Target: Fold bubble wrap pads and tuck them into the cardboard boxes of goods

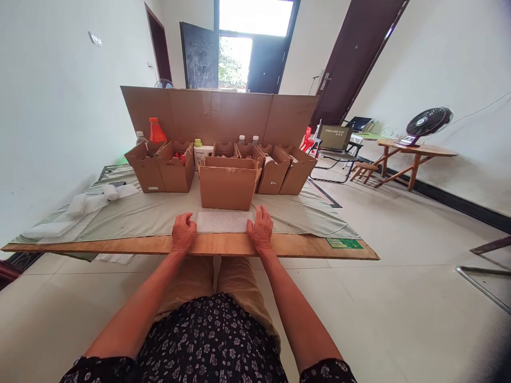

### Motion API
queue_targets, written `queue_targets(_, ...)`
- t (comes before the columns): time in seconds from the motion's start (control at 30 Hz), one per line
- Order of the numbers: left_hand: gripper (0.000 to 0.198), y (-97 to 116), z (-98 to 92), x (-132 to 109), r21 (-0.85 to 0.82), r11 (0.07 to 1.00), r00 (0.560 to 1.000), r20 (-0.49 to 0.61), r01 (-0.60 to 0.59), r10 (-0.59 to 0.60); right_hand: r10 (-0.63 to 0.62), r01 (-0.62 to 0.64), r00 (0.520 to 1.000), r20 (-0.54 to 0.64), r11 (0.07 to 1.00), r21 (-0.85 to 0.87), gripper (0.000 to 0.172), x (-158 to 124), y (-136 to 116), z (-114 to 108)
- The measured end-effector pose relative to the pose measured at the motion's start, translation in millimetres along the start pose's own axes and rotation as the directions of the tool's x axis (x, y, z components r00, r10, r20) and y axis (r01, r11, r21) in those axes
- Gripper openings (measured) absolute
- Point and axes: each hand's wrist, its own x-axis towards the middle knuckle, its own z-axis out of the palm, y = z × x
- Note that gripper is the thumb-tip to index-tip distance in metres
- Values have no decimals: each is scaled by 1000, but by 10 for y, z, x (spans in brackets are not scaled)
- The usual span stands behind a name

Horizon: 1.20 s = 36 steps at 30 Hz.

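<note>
The left hand (183, 232) and right hand (260, 230) rest flat, fingers spread and holding nothing, flanking a white bubble-wrap sheet (224, 222) to steady it, just near of the open cardboard box (227, 186).

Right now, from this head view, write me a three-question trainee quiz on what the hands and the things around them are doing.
1. True or false: both hands rest at the ends of the white padded sheet on the table.
2. Which thing stands directly behind that sheet? A) the open cardboard box B) the orange bottle C) the fan
3. Fill in: the rolled white material lies on the person's ____ side of the table.

Key
1. True: the left hand is at the sheet's left end, the right hand at its right end, fingers spread flat.
2. A
3. left
</note>
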Motion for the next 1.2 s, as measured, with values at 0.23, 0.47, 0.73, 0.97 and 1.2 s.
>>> queue_targets(0.23, 30, 507, 124, -46, 11, 907, 884, 232, -420, 407, -257, 265, 946, 199, 964, -15, 48, -26, -134, -19)
queue_targets(0.47, 40, 769, 495, -26, 38, 880, 824, 370, -474, 429, -237, 262, 930, 281, 963, -54, 40, -33, -120, -15)
queue_targets(0.73, 37, 192, 22, -9, 179, 932, 905, 352, -316, 239, -80, 100, 970, 232, 992, -79, 35, -6, -90, -52)
queue_targets(0.97, 34, 151, -127, 203, 319, 946, 972, 235, -63, -14, 77, -55, 983, 168, 990, -129, 34, 4, -91, -82)
queue_targets(1.2, 34, 207, 25, 178, 271, 961, 971, 210, 51, -111, 31, -22, 974, 223, 999, -43, 33, 16, -47, -49)
